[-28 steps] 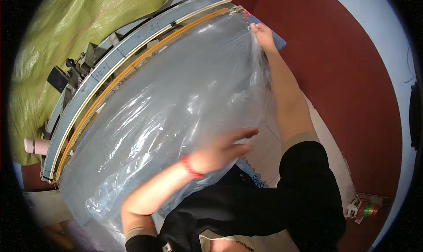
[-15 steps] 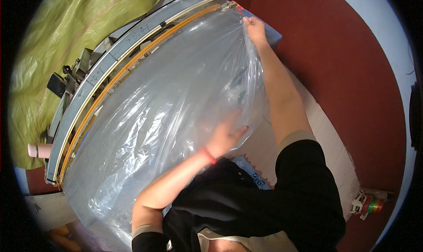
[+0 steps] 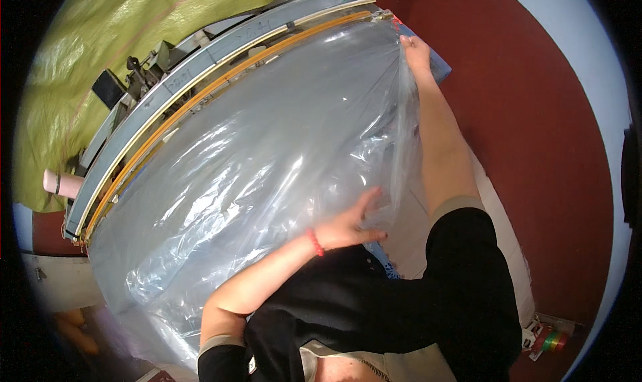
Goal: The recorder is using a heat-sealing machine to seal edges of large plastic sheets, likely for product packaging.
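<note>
A large clear plastic sheet [image 3: 267, 161] lies spread and crumpled across a long machine bed. My right hand [image 3: 414, 51] reaches far out and grips the sheet's far edge near the end of the machine's orange bar [image 3: 221, 88]. My left hand [image 3: 351, 223], with a red band at the wrist, rests flat with fingers spread on the near part of the plastic, pressing it down.
A grey metal rail [image 3: 174, 94] with an orange strip runs diagonally along the sheet's far side. Green-yellow fabric [image 3: 100, 41] fills the upper left. A dark red floor [image 3: 535, 135] lies to the right. Small coloured items [image 3: 550, 338] sit at lower right.
My left hand has slid a little along the plastic toward the right edge. My right hand stays holding the far edge, and the sheet is pulled flatter.
</note>
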Tool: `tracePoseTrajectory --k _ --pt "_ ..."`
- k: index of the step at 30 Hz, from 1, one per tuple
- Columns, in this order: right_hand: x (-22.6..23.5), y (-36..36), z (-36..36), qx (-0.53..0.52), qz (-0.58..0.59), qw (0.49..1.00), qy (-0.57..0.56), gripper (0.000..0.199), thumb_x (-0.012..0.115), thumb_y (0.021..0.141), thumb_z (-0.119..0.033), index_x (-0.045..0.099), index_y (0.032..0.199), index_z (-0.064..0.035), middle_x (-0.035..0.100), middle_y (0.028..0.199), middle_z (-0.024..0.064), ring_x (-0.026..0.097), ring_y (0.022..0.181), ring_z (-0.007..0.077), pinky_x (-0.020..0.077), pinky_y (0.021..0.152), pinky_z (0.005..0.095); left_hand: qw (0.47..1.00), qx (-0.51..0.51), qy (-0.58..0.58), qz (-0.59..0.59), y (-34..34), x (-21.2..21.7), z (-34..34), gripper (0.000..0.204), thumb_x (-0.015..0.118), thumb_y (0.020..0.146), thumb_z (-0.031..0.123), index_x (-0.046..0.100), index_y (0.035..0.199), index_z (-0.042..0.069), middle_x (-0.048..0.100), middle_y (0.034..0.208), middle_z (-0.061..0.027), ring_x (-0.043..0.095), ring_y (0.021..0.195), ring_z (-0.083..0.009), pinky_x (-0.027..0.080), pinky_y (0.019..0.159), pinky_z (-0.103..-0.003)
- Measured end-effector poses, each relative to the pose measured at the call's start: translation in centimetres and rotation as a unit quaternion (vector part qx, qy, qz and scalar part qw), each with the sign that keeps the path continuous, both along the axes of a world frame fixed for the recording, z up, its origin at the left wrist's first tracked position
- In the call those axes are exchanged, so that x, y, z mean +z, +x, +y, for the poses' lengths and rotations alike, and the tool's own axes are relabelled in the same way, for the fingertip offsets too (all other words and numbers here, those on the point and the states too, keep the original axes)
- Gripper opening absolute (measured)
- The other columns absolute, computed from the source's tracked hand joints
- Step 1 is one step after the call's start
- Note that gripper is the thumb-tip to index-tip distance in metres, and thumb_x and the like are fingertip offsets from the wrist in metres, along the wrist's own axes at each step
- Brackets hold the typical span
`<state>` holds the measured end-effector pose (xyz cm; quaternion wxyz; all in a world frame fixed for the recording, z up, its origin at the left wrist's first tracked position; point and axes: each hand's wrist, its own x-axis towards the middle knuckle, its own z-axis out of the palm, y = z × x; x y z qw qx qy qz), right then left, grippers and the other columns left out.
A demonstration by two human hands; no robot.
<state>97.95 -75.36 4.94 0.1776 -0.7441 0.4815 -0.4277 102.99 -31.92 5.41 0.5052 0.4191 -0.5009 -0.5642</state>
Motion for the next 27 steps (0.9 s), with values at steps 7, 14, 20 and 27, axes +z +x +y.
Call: tracePoseTrajectory --k 7,14,20,27 --pt "-0.8 0.0 -0.8 0.042 -0.033 0.998 -0.023 0.030 0.057 0.075 -0.031 0.060 0.081 -0.0007 0.060 0.079 0.0155 0.057 0.074 0.0245 0.0428 0.068 0.0326 0.960 -0.252 -0.118 -0.019 6.4 7.6 4.8 0.030 0.057 0.078 0.014 0.053 0.105 0.001 0.054 0.106 -0.0129 0.053 0.094 -0.0221 0.040 0.083 -0.032" --pt "-0.7 -0.2 -1.2 0.087 -0.048 0.995 -0.012 0.027 0.057 0.078 -0.025 0.060 0.089 -0.0009 0.062 0.083 0.0095 0.056 0.078 0.0148 0.0422 0.073 0.0270 0.925 0.292 -0.213 0.118 21.0 12.9 33.3 0.044 0.045 0.083 0.029 0.041 0.121 0.006 0.042 0.123 -0.0070 0.041 0.113 -0.0200 0.031 0.096 -0.032" --pt "-2.3 -1.6 -3.9 0.089 -0.014 0.996 -0.016 0.032 0.056 0.079 -0.031 0.059 0.084 0.0003 0.059 0.076 0.0060 0.052 0.072 0.0123 0.0411 0.069 0.0266 0.435 0.792 -0.384 -0.192 20.3 11.6 48.6 0.043 0.031 0.089 0.032 0.037 0.124 0.009 0.043 0.122 -0.0038 0.040 0.113 -0.0151 0.030 0.097 -0.032" --pt "-3.2 -1.8 -6.6 0.031 0.048 0.998 0.009 0.041 0.049 0.082 -0.037 0.056 0.091 0.0023 0.059 0.082 0.0132 0.052 0.076 0.0215 0.0398 0.073 0.0310 0.514 0.805 -0.137 -0.264 29.8 16.3 52.7 0.028 0.044 0.084 0.006 0.048 0.112 0.006 0.053 0.103 -0.0031 0.050 0.095 -0.0154 0.038 0.084 -0.026"
